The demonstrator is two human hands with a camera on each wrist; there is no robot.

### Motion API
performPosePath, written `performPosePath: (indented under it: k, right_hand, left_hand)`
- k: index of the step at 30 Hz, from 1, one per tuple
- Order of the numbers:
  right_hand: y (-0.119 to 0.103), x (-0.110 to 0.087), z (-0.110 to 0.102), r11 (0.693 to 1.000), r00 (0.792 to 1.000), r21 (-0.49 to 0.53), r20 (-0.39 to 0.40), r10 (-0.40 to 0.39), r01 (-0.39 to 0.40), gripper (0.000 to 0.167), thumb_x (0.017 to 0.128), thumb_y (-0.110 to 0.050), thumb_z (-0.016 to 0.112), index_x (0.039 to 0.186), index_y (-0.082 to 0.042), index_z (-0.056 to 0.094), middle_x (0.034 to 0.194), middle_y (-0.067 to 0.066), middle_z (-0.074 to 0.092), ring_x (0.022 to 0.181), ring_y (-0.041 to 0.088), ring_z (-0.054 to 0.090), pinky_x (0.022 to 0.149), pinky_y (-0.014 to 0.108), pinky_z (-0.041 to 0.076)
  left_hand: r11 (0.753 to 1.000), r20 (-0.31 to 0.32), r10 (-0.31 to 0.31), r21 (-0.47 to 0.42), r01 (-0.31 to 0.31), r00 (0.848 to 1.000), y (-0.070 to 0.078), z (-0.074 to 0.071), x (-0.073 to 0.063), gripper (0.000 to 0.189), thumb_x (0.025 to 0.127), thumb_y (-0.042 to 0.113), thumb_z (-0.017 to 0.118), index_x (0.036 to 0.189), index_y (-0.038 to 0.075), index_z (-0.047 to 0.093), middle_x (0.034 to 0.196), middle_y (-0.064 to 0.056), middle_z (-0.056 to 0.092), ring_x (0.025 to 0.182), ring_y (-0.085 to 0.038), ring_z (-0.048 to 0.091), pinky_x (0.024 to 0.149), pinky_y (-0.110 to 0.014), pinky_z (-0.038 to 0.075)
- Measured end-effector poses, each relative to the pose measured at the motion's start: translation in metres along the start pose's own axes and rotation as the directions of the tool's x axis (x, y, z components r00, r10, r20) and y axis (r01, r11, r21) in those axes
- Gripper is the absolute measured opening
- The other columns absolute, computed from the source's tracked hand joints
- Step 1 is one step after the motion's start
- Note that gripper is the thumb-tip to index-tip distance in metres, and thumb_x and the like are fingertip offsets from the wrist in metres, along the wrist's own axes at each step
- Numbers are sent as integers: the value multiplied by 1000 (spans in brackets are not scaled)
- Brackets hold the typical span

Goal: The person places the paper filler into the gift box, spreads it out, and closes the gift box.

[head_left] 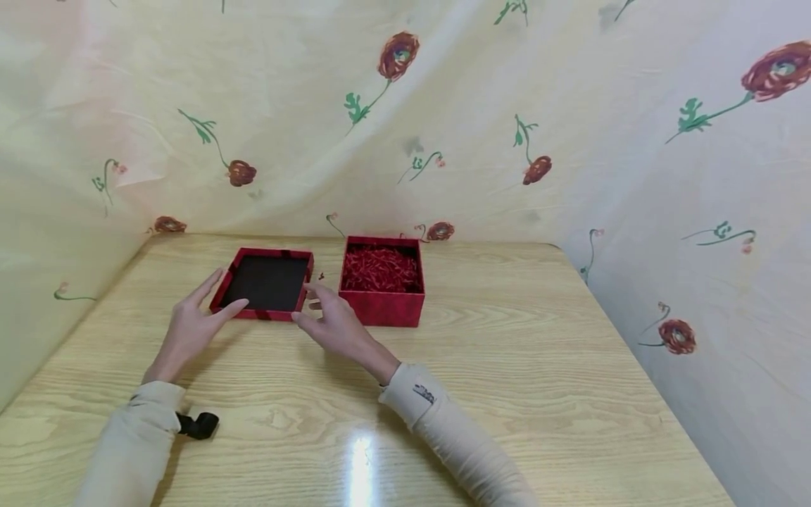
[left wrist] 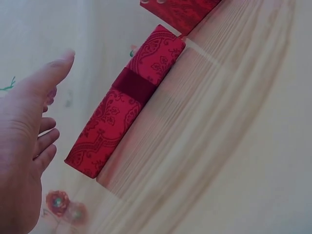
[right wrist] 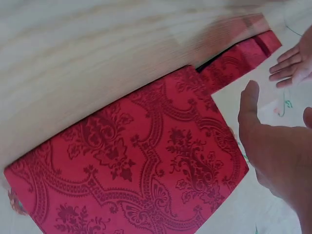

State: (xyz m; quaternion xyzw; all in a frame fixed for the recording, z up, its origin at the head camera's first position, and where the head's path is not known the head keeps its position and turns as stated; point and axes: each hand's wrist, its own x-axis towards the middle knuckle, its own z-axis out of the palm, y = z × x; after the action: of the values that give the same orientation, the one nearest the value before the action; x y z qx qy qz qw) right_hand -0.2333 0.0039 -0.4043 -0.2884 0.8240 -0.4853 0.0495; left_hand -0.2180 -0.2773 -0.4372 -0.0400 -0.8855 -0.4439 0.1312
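Note:
A red patterned box lid [head_left: 266, 282] lies upturned on the table, its black inside facing up and a dark ribbon band across its side [left wrist: 117, 105]. My left hand [head_left: 192, 325] is at the lid's left side, thumb and fingers spread apart. On the opposite side, my right hand [head_left: 332, 320] hovers at the lid's right edge with fingers loosely bent and nothing gripped. Just right of that hand stands the open red box [head_left: 383, 308], filled with red shredded paper [head_left: 380, 269]. Its brocade side fills much of the right wrist view [right wrist: 141, 156].
The wooden table [head_left: 507, 380] runs back to a flower-printed cloth [head_left: 304, 127] that hangs behind and at both sides. A small dark scrap [head_left: 321, 276] lies between lid and box. A black device [head_left: 199, 425] sits at the left wrist.

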Motion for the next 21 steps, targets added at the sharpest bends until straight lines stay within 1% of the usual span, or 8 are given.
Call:
performPosePath:
  k: [2, 3, 5, 6, 7, 15, 18, 21]
  right_hand:
    - [2, 2, 4, 1000, 1000, 0, -8, 12, -12, 60, 103, -20, 67, 154, 1, 43, 144, 20, 54, 128, 35, 59, 94, 31, 54]
    - [2, 3, 6, 1000, 1000, -3, -12, 20, -21, 61, 103, -20, 67, 154, 1, 43, 145, 20, 53, 128, 35, 59, 95, 31, 54]
    - [1, 5, 11, 999, 999, -6, -22, 43, -43, 62, 103, -21, 68, 154, 1, 42, 147, 20, 52, 129, 35, 58, 98, 32, 53]
    - [1, 5, 14, 998, 998, -9, -26, 57, -57, 63, 103, -21, 68, 155, 1, 41, 148, 19, 51, 130, 35, 58, 98, 32, 52]
    - [0, 6, 16, 998, 997, -9, -31, 69, -69, 64, 103, -22, 68, 155, 1, 40, 149, 19, 51, 130, 34, 57, 99, 33, 52]
    - [3, 15, 25, 991, 989, 9, -58, 133, -133, 69, 103, -22, 68, 159, 0, 34, 154, 18, 46, 133, 31, 55, 100, 30, 51]
    - [7, 19, 29, 989, 988, -17, -65, 143, -144, 71, 103, -22, 69, 159, 1, 33, 149, 17, 49, 109, 23, 64, 82, 22, 53]
    - [11, 24, 33, 987, 985, -42, -81, 149, -153, 72, 101, -21, 71, 159, 0, 34, 141, 17, 52, 78, 15, 57, 63, 22, 46]
  left_hand:
    - [1000, 15, -16, -12, 16, 1000, -2, -2, 0, 85, 98, 42, 72, 166, 21, 25, 165, -25, 26, 88, -30, 67, 73, -33, 52]
    - [1000, 21, -23, -17, 23, 1000, -4, -2, 0, 86, 98, 42, 72, 166, 19, 24, 166, -24, 25, 113, -38, 63, 89, -41, 53]
    - [999, 31, -34, -26, 35, 999, -5, -3, 0, 89, 98, 42, 72, 167, 15, 21, 167, -23, 23, 145, -49, 33, 110, -61, 38]
    - [999, 35, -37, -31, 38, 999, -6, -3, 0, 91, 98, 42, 72, 167, 13, 20, 167, -23, 23, 149, -50, 23, 113, -69, 27]
    - [998, 39, -39, -37, 41, 998, -7, -3, 0, 91, 98, 42, 73, 167, 12, 20, 167, -23, 23, 150, -51, 21, 111, -74, 23]
    - [998, 95, -49, -45, 53, 994, -14, -7, -3, 95, 98, 40, 73, 166, 9, 14, 166, -23, 21, 151, -47, 20, 112, -71, 22]
    - [998, 112, -41, -33, 45, 993, -16, -8, -3, 96, 99, 38, 73, 166, 7, 12, 166, -23, 20, 151, -46, 20, 111, -70, 24]
    - [999, 124, -40, -14, 42, 992, -19, -9, -2, 98, 98, 39, 73, 165, 4, 11, 166, -25, 19, 151, -47, 21, 111, -68, 25]
